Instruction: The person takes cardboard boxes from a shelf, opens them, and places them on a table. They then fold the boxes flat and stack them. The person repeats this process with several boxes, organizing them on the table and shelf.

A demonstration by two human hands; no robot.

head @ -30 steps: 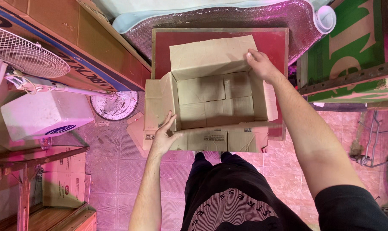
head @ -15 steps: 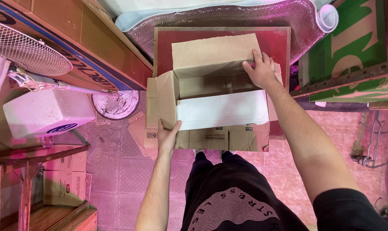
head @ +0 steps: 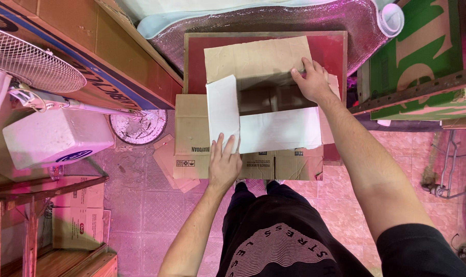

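On the red table (head: 330,51), you're closing the box (head: 253,128): left hand (head: 223,163) flat on the near flap (head: 279,131), right hand (head: 312,82) gripping the far flap (head: 256,59); fold that next.

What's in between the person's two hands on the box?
In the head view, between the left hand and the right hand lie the brown cardboard box's white folded-in flaps and its dark open gap.
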